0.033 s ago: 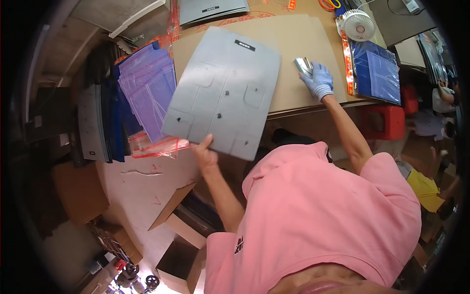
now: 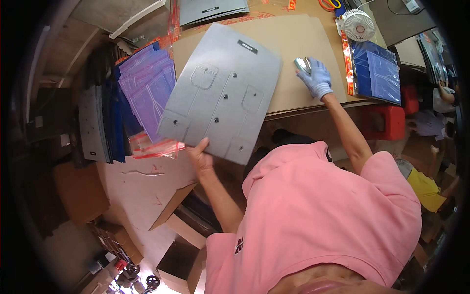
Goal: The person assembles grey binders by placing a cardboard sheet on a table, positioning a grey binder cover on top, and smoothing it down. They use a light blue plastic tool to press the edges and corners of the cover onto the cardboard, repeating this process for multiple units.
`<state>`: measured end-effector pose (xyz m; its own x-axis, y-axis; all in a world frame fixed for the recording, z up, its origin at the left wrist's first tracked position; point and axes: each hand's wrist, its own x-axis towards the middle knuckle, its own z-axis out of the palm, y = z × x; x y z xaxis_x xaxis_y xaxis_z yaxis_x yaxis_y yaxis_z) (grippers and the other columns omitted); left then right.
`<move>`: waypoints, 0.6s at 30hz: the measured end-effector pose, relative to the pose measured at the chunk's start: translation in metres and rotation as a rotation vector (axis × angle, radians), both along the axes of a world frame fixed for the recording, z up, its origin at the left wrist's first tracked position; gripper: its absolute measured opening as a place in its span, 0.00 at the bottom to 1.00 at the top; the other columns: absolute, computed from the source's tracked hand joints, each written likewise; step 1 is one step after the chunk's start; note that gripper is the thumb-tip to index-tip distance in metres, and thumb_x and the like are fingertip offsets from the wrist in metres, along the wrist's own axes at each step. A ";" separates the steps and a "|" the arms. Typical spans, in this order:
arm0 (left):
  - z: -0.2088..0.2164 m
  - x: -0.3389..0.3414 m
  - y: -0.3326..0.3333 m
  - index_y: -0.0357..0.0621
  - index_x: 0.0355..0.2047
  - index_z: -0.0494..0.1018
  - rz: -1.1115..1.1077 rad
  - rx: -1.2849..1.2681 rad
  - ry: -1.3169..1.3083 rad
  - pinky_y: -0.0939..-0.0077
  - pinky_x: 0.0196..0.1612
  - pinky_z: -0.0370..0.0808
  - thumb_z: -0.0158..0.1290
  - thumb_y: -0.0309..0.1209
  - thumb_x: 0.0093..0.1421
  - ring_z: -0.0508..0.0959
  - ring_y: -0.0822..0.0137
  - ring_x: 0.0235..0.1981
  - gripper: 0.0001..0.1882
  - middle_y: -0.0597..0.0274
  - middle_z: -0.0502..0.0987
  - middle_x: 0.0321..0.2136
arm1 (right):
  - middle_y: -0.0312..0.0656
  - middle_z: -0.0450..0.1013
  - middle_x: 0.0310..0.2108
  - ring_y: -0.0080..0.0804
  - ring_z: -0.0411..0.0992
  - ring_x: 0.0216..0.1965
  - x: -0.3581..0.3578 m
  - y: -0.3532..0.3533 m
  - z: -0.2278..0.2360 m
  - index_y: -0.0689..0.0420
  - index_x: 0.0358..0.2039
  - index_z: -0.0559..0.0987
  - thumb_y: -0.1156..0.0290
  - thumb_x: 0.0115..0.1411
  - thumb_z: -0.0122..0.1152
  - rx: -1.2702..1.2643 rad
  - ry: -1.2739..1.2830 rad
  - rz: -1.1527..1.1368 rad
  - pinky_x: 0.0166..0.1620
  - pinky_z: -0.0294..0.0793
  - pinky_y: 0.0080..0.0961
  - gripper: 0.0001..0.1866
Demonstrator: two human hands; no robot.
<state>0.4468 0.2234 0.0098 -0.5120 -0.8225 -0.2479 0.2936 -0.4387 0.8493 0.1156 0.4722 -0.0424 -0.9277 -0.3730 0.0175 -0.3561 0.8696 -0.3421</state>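
A large grey sheet with raised pocket outlines, dark studs and a small black label (image 2: pixel 223 90) is tilted over the table's front edge. My bare left hand (image 2: pixel 199 156) grips its lower edge, with the thumb on top and the fingers underneath, out of sight. On the brown cardboard to the right, my right hand (image 2: pixel 319 81), in a pale blue glove, is closed around a small silver and teal tool that looks like a stapler (image 2: pixel 301 64). The palm hides part of that tool.
Purple printed sheets in clear bags (image 2: pixel 147 83) lie left of the cardboard (image 2: pixel 298 39). More grey sheets (image 2: pixel 210 10) lie at the back. A white fan (image 2: pixel 358 25) and a blue wrapped pack (image 2: pixel 376 71) stand right. Below are a red stool (image 2: pixel 384 122) and an open carton (image 2: pixel 181 264).
The grey sheet has swung slightly toward me and to the left, with its lower edge now lower. My left hand has shifted a little left; the right has barely moved.
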 end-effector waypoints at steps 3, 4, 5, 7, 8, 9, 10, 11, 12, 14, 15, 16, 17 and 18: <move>0.011 0.031 -0.032 0.35 0.57 0.60 -0.037 -0.164 0.006 0.68 0.56 0.66 0.56 0.11 0.38 0.70 0.60 0.51 0.40 0.54 0.69 0.51 | 0.48 0.68 0.51 0.40 0.68 0.50 -0.002 -0.040 0.011 0.58 0.54 0.68 0.45 0.50 0.63 -0.382 -0.124 0.099 0.53 0.66 0.36 0.38; 0.009 0.041 -0.045 0.34 0.57 0.59 -0.052 -0.250 0.015 0.69 0.56 0.66 0.57 0.12 0.40 0.69 0.61 0.51 0.40 0.53 0.68 0.51 | 0.46 0.70 0.50 0.37 0.70 0.48 -0.001 -0.053 0.018 0.59 0.53 0.69 0.45 0.51 0.63 -0.489 -0.212 0.120 0.53 0.66 0.34 0.36; 0.007 0.050 -0.057 0.34 0.58 0.58 -0.068 -0.336 0.024 0.71 0.55 0.66 0.57 0.13 0.42 0.69 0.62 0.51 0.40 0.52 0.68 0.52 | 0.44 0.71 0.47 0.34 0.70 0.46 0.000 -0.058 0.027 0.59 0.51 0.70 0.49 0.53 0.63 -0.632 -0.549 0.160 0.52 0.67 0.32 0.33; 0.022 0.046 -0.074 0.33 0.58 0.57 -0.070 -0.312 -0.140 0.74 0.53 0.67 0.59 0.18 0.47 0.69 0.64 0.50 0.37 0.51 0.67 0.52 | 0.39 0.73 0.43 0.26 0.71 0.43 -0.001 -0.063 0.040 0.60 0.49 0.72 0.57 0.56 0.62 -0.892 -1.221 0.228 0.49 0.70 0.26 0.25; 0.028 0.043 -0.081 0.33 0.58 0.56 -0.069 -0.301 -0.222 0.75 0.52 0.67 0.59 0.21 0.50 0.69 0.65 0.50 0.36 0.51 0.67 0.51 | 0.37 0.74 0.41 0.24 0.71 0.42 0.005 -0.064 0.036 0.60 0.48 0.73 0.59 0.57 0.62 -0.999 -1.200 0.164 0.48 0.70 0.24 0.23; 0.023 0.043 -0.088 0.33 0.57 0.57 0.054 -0.360 -0.285 0.76 0.50 0.68 0.59 0.23 0.52 0.70 0.66 0.48 0.33 0.52 0.68 0.49 | 0.36 0.74 0.40 0.21 0.70 0.40 0.016 -0.064 0.029 0.60 0.47 0.74 0.62 0.57 0.62 -1.104 -1.173 0.105 0.46 0.71 0.22 0.20; 0.013 0.046 -0.094 0.32 0.56 0.58 0.186 -0.419 -0.354 0.77 0.48 0.68 0.58 0.26 0.54 0.70 0.68 0.45 0.31 0.52 0.69 0.47 | 0.35 0.74 0.38 0.19 0.70 0.39 0.028 -0.067 0.019 0.60 0.45 0.74 0.65 0.58 0.61 -1.206 -1.154 0.050 0.45 0.72 0.20 0.18; 0.001 0.050 -0.097 0.32 0.55 0.59 0.319 -0.476 -0.422 0.78 0.46 0.69 0.58 0.28 0.57 0.71 0.69 0.43 0.29 0.53 0.70 0.45 | 0.38 0.74 0.39 0.23 0.72 0.38 0.039 -0.070 0.010 0.60 0.45 0.74 0.66 0.59 0.59 -1.290 -1.042 0.005 0.43 0.74 0.24 0.16; -0.013 0.056 -0.094 0.33 0.53 0.60 0.328 -0.423 -0.510 0.76 0.43 0.70 0.57 0.32 0.57 0.71 0.68 0.41 0.27 0.55 0.71 0.42 | 0.38 0.74 0.40 0.25 0.72 0.39 0.049 -0.073 -0.006 0.60 0.46 0.73 0.66 0.60 0.57 -1.401 -1.101 -0.066 0.43 0.75 0.26 0.15; -0.036 0.065 -0.068 0.36 0.50 0.61 0.223 -0.213 -0.686 0.70 0.38 0.73 0.55 0.38 0.59 0.74 0.65 0.37 0.25 0.58 0.72 0.39 | 0.40 0.74 0.41 0.30 0.73 0.40 0.075 -0.080 -0.035 0.60 0.46 0.71 0.68 0.63 0.53 -1.626 -1.209 -0.231 0.44 0.76 0.32 0.14; -0.047 0.067 -0.044 0.37 0.49 0.62 0.131 -0.053 -0.776 0.67 0.36 0.75 0.54 0.41 0.60 0.75 0.63 0.37 0.25 0.58 0.73 0.37 | 0.42 0.73 0.42 0.34 0.73 0.41 0.093 -0.085 -0.035 0.60 0.47 0.70 0.68 0.64 0.50 -1.568 -1.290 -0.313 0.44 0.77 0.36 0.14; -0.069 0.068 -0.023 0.39 0.54 0.59 0.030 0.210 -0.722 0.63 0.34 0.76 0.52 0.48 0.59 0.76 0.59 0.38 0.31 0.52 0.72 0.44 | 0.44 0.72 0.44 0.39 0.74 0.42 0.114 -0.090 -0.031 0.60 0.49 0.68 0.68 0.65 0.47 -1.506 -1.366 -0.395 0.44 0.77 0.41 0.14; -0.075 0.053 0.010 0.39 0.58 0.56 -0.051 0.291 -0.609 0.64 0.35 0.76 0.52 0.52 0.58 0.76 0.58 0.39 0.37 0.47 0.68 0.51 | 0.47 0.71 0.45 0.43 0.73 0.43 0.130 -0.090 -0.028 0.61 0.49 0.66 0.66 0.66 0.45 -1.423 -1.446 -0.405 0.43 0.78 0.44 0.15; -0.071 0.031 0.037 0.39 0.61 0.52 -0.171 0.383 -0.539 0.66 0.34 0.76 0.50 0.55 0.58 0.75 0.57 0.39 0.41 0.44 0.62 0.57 | 0.50 0.70 0.45 0.44 0.74 0.43 0.144 -0.088 -0.029 0.62 0.50 0.65 0.64 0.66 0.46 -1.344 -1.485 -0.428 0.43 0.78 0.43 0.17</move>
<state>0.4777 0.2601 -0.0610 -0.3504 -0.5441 -0.7624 -0.2271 -0.7404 0.6327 0.2601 0.3845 -0.0718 -0.4928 -0.5724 -0.6554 0.8569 -0.1884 -0.4798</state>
